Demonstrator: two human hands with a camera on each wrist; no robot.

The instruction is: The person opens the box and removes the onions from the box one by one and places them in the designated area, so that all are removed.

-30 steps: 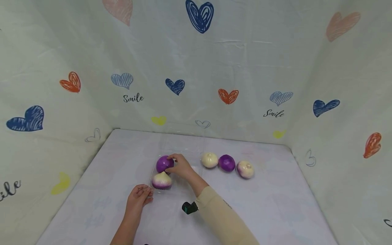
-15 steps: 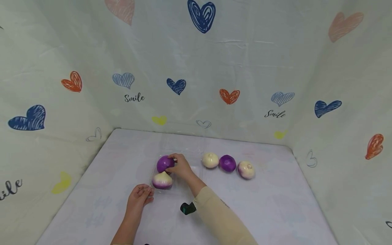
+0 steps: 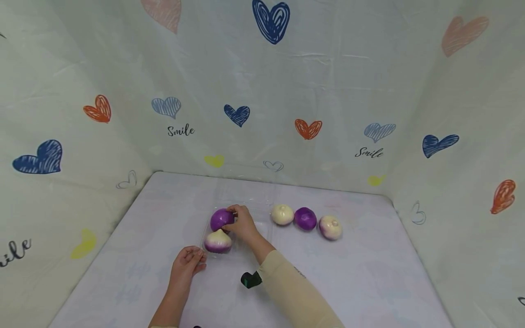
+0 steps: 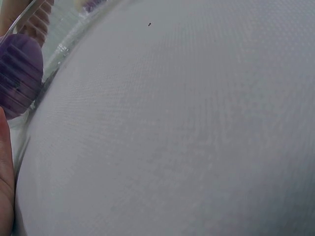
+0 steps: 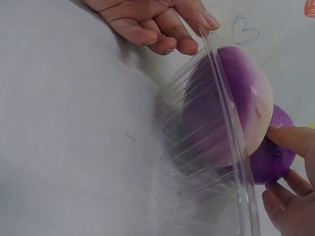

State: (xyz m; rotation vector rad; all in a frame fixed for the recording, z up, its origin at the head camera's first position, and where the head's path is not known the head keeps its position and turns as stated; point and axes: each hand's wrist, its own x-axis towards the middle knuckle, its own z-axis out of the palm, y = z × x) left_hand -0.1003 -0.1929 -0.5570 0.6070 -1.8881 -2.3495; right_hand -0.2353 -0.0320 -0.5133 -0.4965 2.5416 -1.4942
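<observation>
Reaching forward, the right hand (image 3: 244, 225) grips a purple onion (image 3: 219, 220) by its right side inside the clear container (image 5: 244, 191), just beyond a white-purple onion (image 3: 218, 243). The left hand (image 3: 187, 262) pinches the container's near-left rim. Surface (image 3: 369, 269) stretches rightward past three other onions (image 3: 305, 219).

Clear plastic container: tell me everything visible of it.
The clear container looks like thin plastic with ribbed walls and a rim. It sits open on the white table. At its left, it contains a purple bulb, gripped by the right hand, and, nearer, a two-tone bulb. The left hand holds its near left corner. Its far outline is faint.
</observation>
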